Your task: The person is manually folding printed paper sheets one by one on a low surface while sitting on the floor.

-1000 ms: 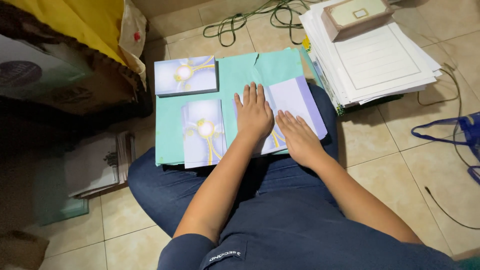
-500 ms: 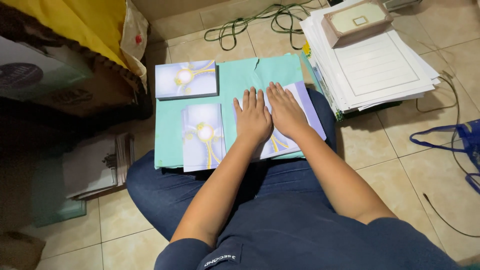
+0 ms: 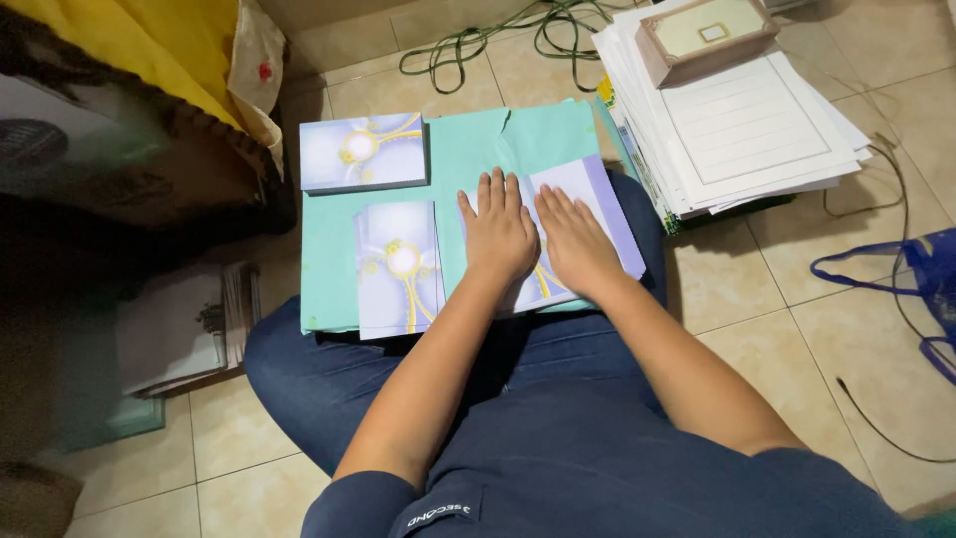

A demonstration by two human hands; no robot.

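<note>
On the lap, atop the teal folder (image 3: 478, 149): left hand (image 3: 498, 234) and right hand (image 3: 573, 244) now side by side, flat, fingers spread, pressing the lavender card (image 3: 597, 189); right hand slid inward since a second ago; crease being flattened, seemingly.

A tall stack of white lined sheets (image 3: 742, 125) sits on the tiled floor (image 3: 757, 284), with a small brown box (image 3: 705, 35) on top. A green cable (image 3: 498, 40) coils nearby. Blue bag straps (image 3: 911, 274) lie at the right, yellow cloth (image 3: 149, 50) at the left.
</note>
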